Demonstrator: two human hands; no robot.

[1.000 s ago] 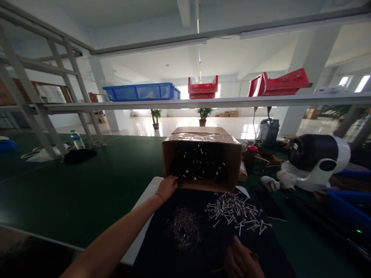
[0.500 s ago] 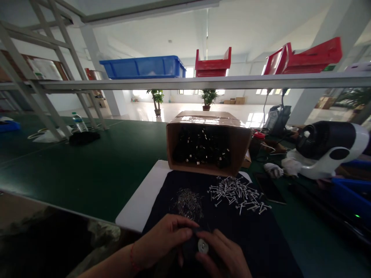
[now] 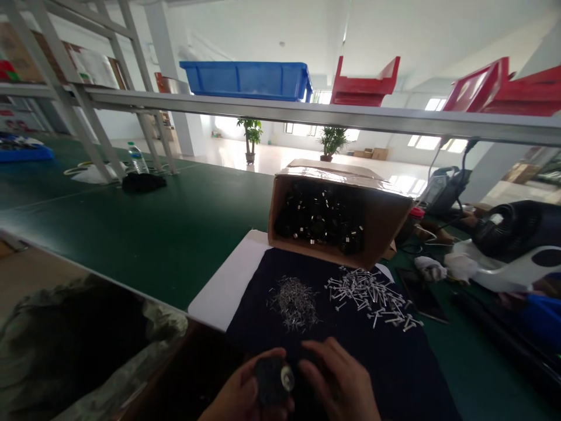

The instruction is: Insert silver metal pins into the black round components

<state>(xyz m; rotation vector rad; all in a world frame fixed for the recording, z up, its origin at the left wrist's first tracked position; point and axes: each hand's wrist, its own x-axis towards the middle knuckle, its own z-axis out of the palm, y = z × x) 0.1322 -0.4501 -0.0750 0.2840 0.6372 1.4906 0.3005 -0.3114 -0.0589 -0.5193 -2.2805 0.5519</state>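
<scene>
My left hand (image 3: 245, 389) is closed around a small black block-shaped part (image 3: 268, 383) with a round silver metal disc on its right side. Just right of that part is my right hand (image 3: 339, 380), apart from it, with thumb and forefinger spread and nothing visible between them. Beyond the hands, a pile of thin metal pins (image 3: 295, 304) lies on a dark cloth (image 3: 258, 304). To its right on the same cloth is a pile of larger silver flat-headed pins (image 3: 368, 295). A cardboard box (image 3: 394, 225) on its side, opening towards me, holds many black parts with shiny metal bits.
A green table (image 3: 175, 234) extends left, with a bottle (image 3: 138, 159) and a black cloth (image 3: 144, 182). Right of the cloth lie a phone (image 3: 423, 295) and a black-and-white fan (image 3: 504, 245). An overhead shelf (image 3: 263, 108) carries blue and red bins. A large sack (image 3: 87, 351) stands below left.
My right hand has let go of the black part and moved off to its right. The left hand keeps hold of it, lower and further left. The camera view has turned left.
</scene>
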